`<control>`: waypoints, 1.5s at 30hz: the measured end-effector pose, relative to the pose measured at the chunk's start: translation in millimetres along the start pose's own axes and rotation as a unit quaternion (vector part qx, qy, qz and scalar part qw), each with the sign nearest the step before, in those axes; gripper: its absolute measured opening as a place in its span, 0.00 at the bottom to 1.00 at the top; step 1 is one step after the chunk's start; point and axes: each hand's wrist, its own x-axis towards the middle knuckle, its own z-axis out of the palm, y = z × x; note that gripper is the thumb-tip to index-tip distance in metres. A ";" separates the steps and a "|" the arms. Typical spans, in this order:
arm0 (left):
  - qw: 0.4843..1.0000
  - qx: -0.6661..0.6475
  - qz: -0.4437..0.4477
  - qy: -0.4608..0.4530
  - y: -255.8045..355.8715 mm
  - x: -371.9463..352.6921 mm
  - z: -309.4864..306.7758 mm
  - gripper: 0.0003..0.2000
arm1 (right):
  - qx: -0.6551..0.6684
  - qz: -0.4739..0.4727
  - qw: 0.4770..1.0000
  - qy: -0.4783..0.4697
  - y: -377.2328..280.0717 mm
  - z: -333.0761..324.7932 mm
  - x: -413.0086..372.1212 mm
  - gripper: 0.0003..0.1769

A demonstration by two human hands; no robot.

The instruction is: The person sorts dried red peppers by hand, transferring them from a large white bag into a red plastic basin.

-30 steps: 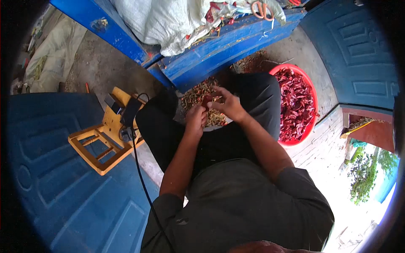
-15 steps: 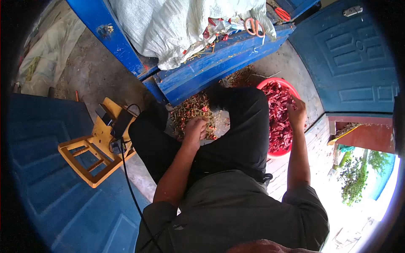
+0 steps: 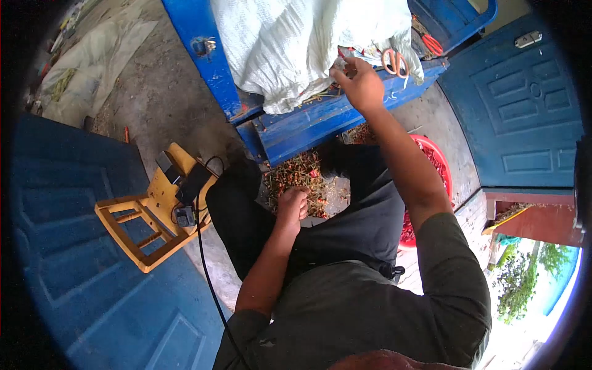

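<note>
My right hand (image 3: 361, 85) reaches over the blue bench edge to the mouth of the white woven sack (image 3: 271, 46). Its thumb and index finger are apart, and a dried red chili (image 3: 341, 54) lies right at the fingertips. Orange-handled scissors (image 3: 394, 63) rest just right of this hand. Low between my knees, my left hand (image 3: 292, 206) is closed in a fist; whatever it may hold is hidden. Chili stems and red bits (image 3: 296, 176) litter the floor beyond it. A red basin (image 3: 445, 166) of dried red chilies stands beside my right leg, partly covered by my right arm.
The blue bench (image 3: 327, 126) runs across in front of my knees. A second pair of red-handled scissors (image 3: 431, 44) lies farther right on it. To the left stands a small wooden chair (image 3: 132, 228) with dark devices and a black cable (image 3: 203, 265). Blue doors flank both sides.
My right hand has left the basin of chilies and moved up and left to the sack's mouth. My left hand stays closed between my knees. The camera view has shifted slightly.
</note>
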 end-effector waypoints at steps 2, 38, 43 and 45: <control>1.000 -0.006 -0.004 -0.002 4.0 -1.0 6.1 0.07 | -0.076 0.067 0.994 -0.031 -10.9 9.9 10.4 0.20; 0.999 0.040 -0.016 -0.012 -1.8 4.5 14.6 0.04 | 0.411 0.176 0.880 -0.159 -2.3 -77.2 -47.8 0.12; 0.998 0.061 -0.029 -0.003 -5.9 9.7 11.0 0.04 | 0.488 0.317 0.749 -0.317 4.1 -62.3 -153.9 0.19; 0.999 0.040 -0.011 -0.006 -4.0 3.1 13.5 0.04 | 0.503 0.349 0.698 -0.371 6.3 -46.5 -203.6 0.22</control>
